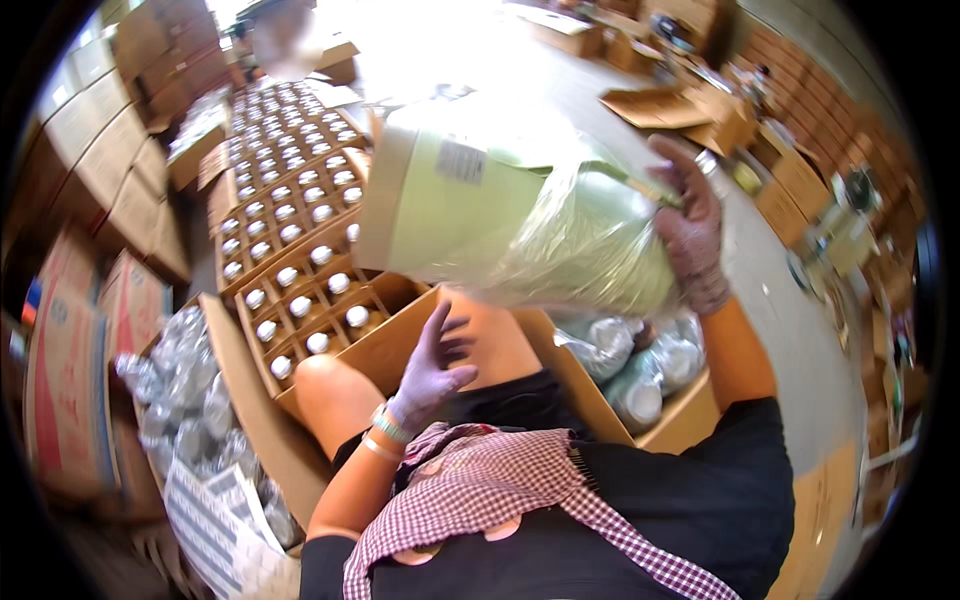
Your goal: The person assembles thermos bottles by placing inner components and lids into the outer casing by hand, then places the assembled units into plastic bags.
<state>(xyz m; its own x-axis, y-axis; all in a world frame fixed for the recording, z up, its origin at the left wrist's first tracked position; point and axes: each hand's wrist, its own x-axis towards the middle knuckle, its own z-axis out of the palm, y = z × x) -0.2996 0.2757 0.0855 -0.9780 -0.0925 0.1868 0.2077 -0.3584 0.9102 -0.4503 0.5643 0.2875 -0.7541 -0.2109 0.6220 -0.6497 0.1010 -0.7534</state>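
My right hand (pixel 692 235), in a purple-grey glove, grips the right end of a large pale-green pack in clear plastic film (pixel 560 215). The pack hangs tilted above my knees. It has a label on its upper face and a cardboard-brown strip at its left end; what is inside cannot be made out. Below its left part is my left hand (pixel 432 365), gloved in pale purple, fingers spread and apart from the pack, holding nothing. To the left stands a divided carton of bottles with whitish caps (pixel 310 295).
An open carton (pixel 235 390) at my left holds clear plastic-wrapped items (pixel 190 390) and printed paper (pixel 215 530). Another carton (pixel 690 415) at my right holds wrapped bottles (pixel 640 400). Stacked boxes (pixel 100 140) line the left; a person (pixel 285 40) is behind the bottle cartons.
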